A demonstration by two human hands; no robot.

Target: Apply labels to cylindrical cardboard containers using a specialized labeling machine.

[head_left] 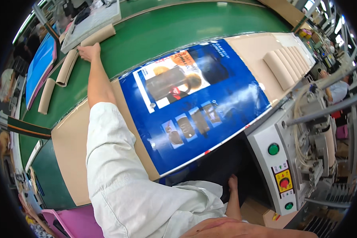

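Green desk (154, 31): left hand (89, 52), fingers flat, presses a stiff, light cardboard strip (97, 36) at the far left; right hand's (233, 183) fingers unclear.

Table (166, 27) surface: deep green, with tan cardboard strips (67, 67) lying on it. Large sheet (226, 99): glossy royal blue, printed with a white panel showing orange, black and red product pictures and a row of small pale-framed brown pictures below; it lies on plain beige board (69, 154). Sleeve (119, 178) on the outstretched arm: off-white; machine housing (265, 158): light grey with two green round buttons, a red button on a yellow plate; chair (77, 222) at lower left: pink.
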